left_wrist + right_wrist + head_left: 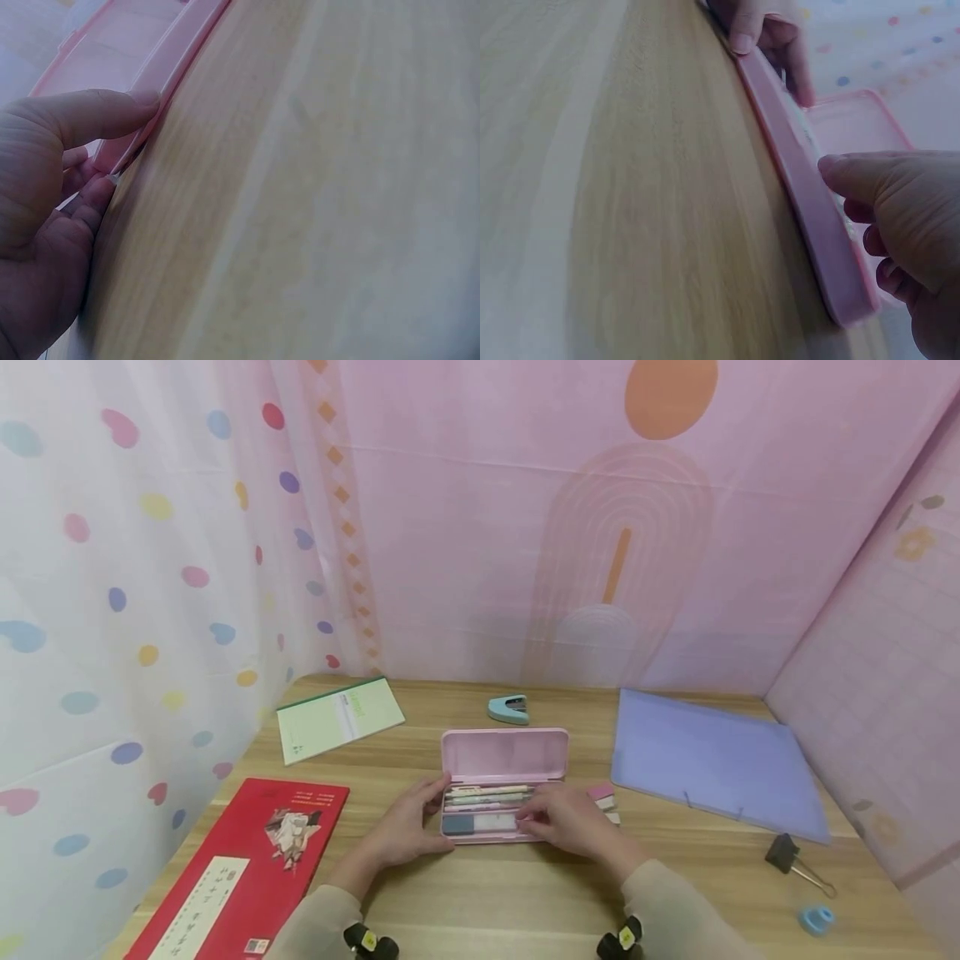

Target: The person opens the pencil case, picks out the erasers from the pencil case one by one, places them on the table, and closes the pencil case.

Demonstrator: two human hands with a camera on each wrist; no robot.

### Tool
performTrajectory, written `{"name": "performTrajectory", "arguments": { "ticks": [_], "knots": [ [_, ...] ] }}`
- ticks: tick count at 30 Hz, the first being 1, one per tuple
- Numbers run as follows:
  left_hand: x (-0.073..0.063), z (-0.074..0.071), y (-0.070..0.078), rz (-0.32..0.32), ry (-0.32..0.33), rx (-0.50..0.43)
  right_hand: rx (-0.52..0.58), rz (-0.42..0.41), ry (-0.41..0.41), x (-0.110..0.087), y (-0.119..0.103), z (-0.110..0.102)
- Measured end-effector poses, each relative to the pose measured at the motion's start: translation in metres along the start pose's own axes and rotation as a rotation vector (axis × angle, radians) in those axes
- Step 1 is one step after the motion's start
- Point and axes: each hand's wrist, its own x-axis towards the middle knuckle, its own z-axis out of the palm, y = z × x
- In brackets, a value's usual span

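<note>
A pink pencil case [504,756] lies on the table with its lid raised at the back. Several pens [487,797] fill its rear compartment. In the front one sit a blue-grey block [458,825] and a white block [495,822]. My left hand [408,822] grips the case's left end, thumb at the front corner, fingers round the side. My right hand [564,818] is over the case's right half, curled fingertips pinching the white block's right end. In the right wrist view, the right thumb [847,171] overlaps the front rim; what lies under the curled fingers is hidden.
Behind the case stands a light-blue stapler [508,709]. Left are a green notepad [341,720] and a red booklet [247,868]. Right are a lilac folder [712,760], a black binder clip [783,853] and a small blue object [816,920]. Pink-white pieces [602,792] show beyond my right hand.
</note>
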Motion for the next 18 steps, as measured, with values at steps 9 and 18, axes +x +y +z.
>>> {"name": "performTrajectory", "arguments": {
  "ticks": [9, 18],
  "knots": [
    [0.002, 0.001, 0.000, -0.027, 0.008, 0.005, 0.041, 0.053, -0.113, 0.015, 0.000, 0.001],
    [0.000, 0.001, 0.001, -0.008, 0.001, 0.011, 0.139, 0.081, -0.169, 0.020, 0.003, 0.000]
  ]
}}
